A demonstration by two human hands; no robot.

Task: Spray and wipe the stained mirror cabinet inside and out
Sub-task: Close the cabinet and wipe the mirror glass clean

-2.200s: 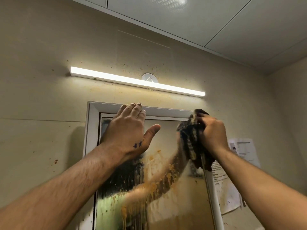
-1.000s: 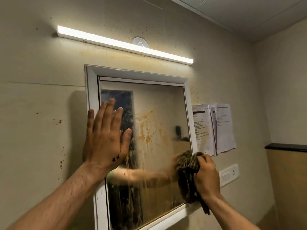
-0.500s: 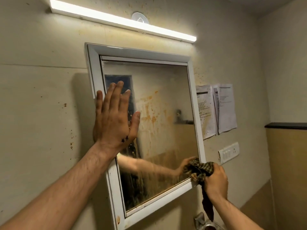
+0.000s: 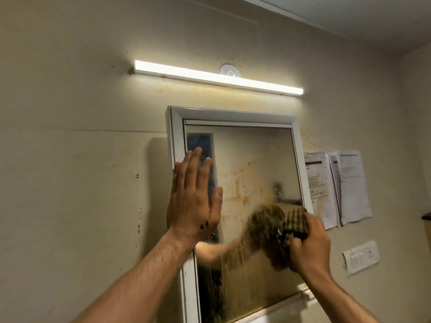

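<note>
Beige splattered wall (image 4: 81,183) behind white-framed, orange-stained mirror cabinet (image 4: 251,173) at centre. Left hand (image 4: 193,197) flat, fingers spread wide, at cabinet's 9 o'clock edge. Right hand (image 4: 307,245) clutches dark checked cloth (image 4: 275,231) against glass, 4 o'clock.

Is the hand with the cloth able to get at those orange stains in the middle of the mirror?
Probably yes. The right hand already presses the cloth on the glass just below the orange stains, with nothing between.

Papers (image 4: 335,187) right of mirror cabinet (image 4: 235,114), under light (image 4: 217,78)
</note>
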